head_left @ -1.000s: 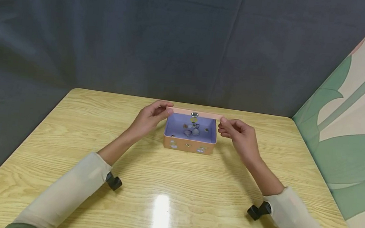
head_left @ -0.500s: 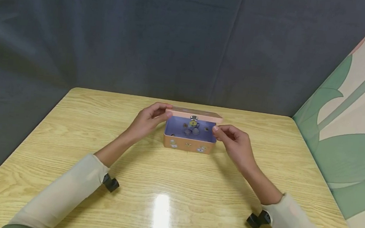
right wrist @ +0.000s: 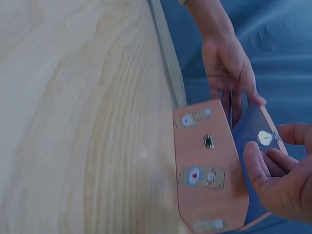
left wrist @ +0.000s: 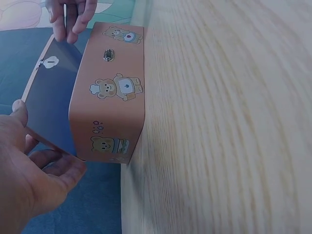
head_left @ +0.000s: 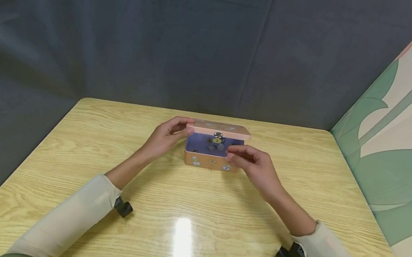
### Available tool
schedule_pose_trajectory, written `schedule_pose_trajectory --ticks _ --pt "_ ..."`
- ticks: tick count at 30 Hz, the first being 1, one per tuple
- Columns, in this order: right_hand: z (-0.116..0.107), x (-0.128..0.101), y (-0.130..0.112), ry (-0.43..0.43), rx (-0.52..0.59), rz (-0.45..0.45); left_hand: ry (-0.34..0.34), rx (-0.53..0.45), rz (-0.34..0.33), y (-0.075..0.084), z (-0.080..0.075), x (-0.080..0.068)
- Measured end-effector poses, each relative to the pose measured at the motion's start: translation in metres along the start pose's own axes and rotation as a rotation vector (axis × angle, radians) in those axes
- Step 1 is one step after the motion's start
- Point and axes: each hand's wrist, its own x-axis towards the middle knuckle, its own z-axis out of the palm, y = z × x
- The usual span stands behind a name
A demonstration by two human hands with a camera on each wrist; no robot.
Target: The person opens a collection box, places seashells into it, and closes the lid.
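An orange tin box with printed bears and a lavender inside stands toward the far side of the table. Its hinged lid is tilted partly up, with a metal clasp at the front edge. My left hand holds the lid's left end, thumb on the front edge. Over the box's front right rim, my right hand has its fingers loosely bent and holds nothing. In the right wrist view those fingers are beside the raised lid's clasp plate. Small roundish shapes show inside the box.
The wood-grain table extends toward me. A dark cloth hangs behind its far edge. A flower-patterned panel stands along the right side. Small black devices sit at both sleeve cuffs.
The lid has tilted lower over the box, with the left hand still on it. The right hand has let go of the lid's right corner and moved down and left to the front rim.
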Motion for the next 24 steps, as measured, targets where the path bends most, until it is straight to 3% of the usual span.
schedule_pose_trajectory --ticks 8,17,24 --pt "0.017 0.001 0.0 -0.092 0.106 0.055 -0.015 0.013 0.012 -0.001 0.0 -0.004" --pt "0.027 0.002 0.003 -0.123 0.216 0.086 -0.017 0.025 -0.003 -0.005 0.0 -0.008" --pt "0.029 -0.001 0.005 -0.114 0.238 0.079 -0.038 0.052 -0.022 -0.007 0.0 -0.013"
